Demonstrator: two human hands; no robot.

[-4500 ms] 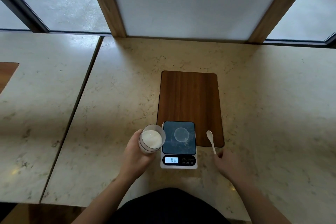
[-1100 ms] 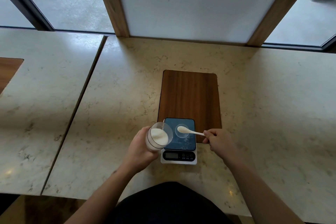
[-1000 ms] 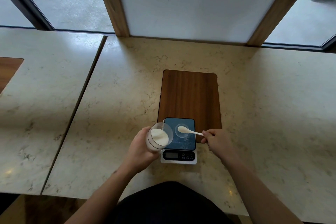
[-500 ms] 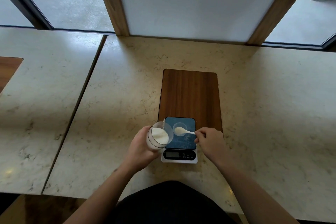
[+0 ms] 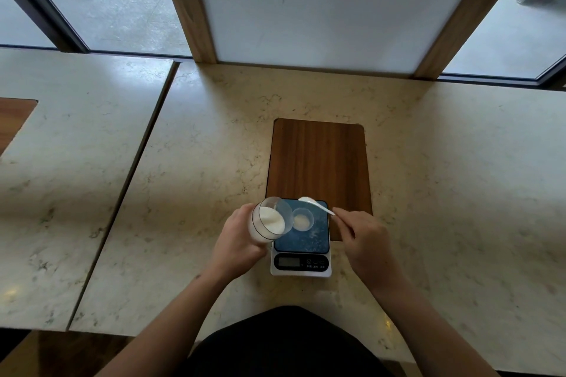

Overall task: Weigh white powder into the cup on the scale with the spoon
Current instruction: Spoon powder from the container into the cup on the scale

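Observation:
A white digital scale with a dark blue platform stands at the near edge of the table. A small clear cup sits on the platform and holds a little white powder. My left hand grips a larger clear cup of white powder, tilted toward the small cup, just left of the scale. My right hand pinches the handle of a white spoon; its bowl hovers above the platform's far edge, beyond the small cup.
A dark wooden board lies on the marble table behind the scale. A seam divides this table from a second marble top on the left. A white panel with wooden posts rises at the far edge.
The spoon's bowl was over the small cup; it has now lifted away to the platform's far edge. White powder now shows in the small cup. My left hand still holds the tilted cup.

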